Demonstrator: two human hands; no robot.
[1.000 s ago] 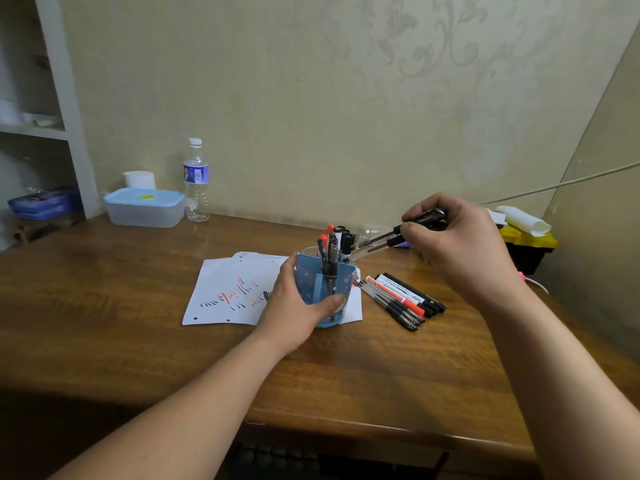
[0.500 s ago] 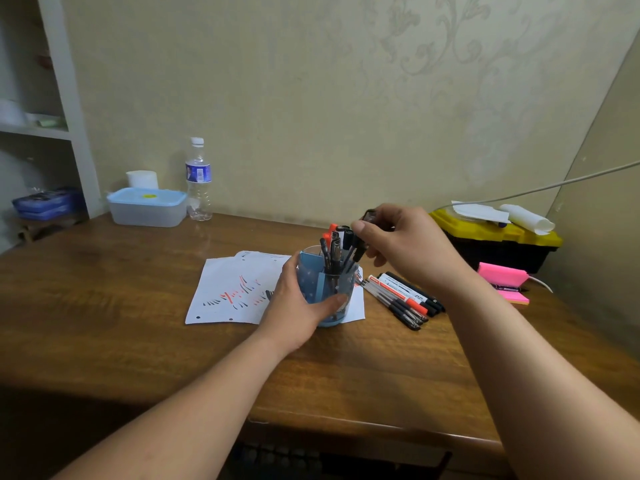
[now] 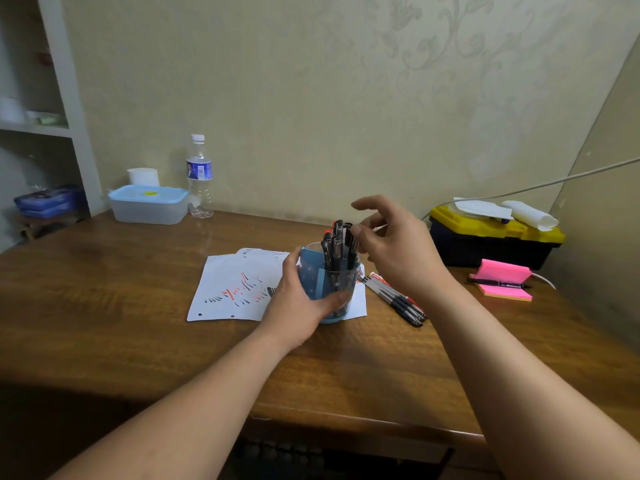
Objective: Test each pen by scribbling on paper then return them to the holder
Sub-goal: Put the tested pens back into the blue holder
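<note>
Pens [image 3: 337, 244] from my right hand [image 3: 398, 244] stood now in the holder [image 3: 329, 289], which my left hand [image 3: 294, 303] gripped toward the far edge of the table [image 3: 138, 323], and the right hand hung spread and empty, so the loose pens [image 3: 394, 299] beside it waited next.

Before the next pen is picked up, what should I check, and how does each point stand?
1. Holder steadied: left hand grips the blue holder, which stands upright. Ok.
2. Right hand free: fingers spread, holding nothing. Ok.
3. Pens in holder standing inside it. Ok.
4. Loose pens lying just right of the holder, uncovered. Ok.
5. Paper has bare space beside the scribbles. Ok.
6. Loose pens already tested: cannot tell.
</note>
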